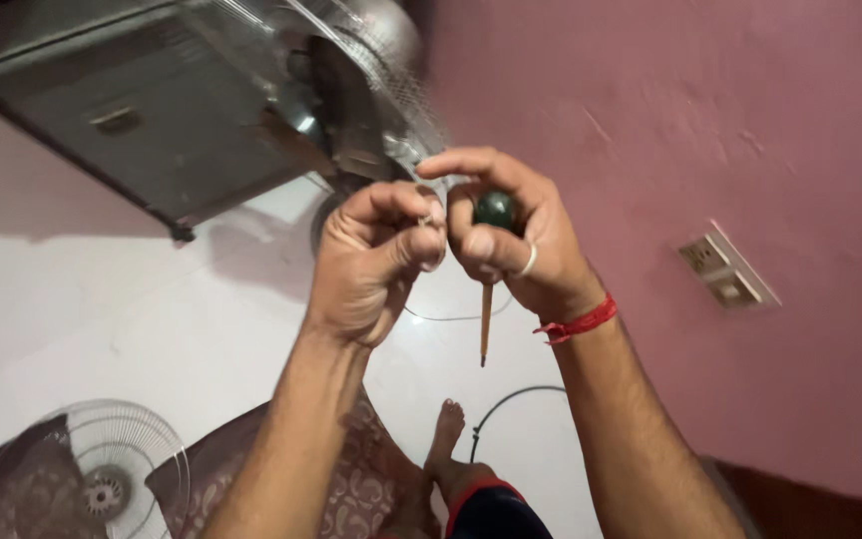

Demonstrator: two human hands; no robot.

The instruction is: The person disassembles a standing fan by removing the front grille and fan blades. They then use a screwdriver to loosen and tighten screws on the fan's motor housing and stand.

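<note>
Gripping a green-handled screwdriver [488, 289], right hand [516, 240] clamped around it, left hand [376, 255] pinched closed beside

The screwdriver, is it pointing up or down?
Down. The screwdriver hangs tip-down from the right hand, its green handle gripped above.

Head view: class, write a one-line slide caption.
Right hand grips a green-handled screwdriver; left hand pinches something small beside it.

We cannot tell what our left hand [376, 255] pinches; its curled fingers hide it. Our right hand [511, 240] covers most of the screwdriver's [486, 319] green handle. The fan [371, 90] above is blurred, and the loose fan guard [87, 474] runs off the bottom edge.
</note>
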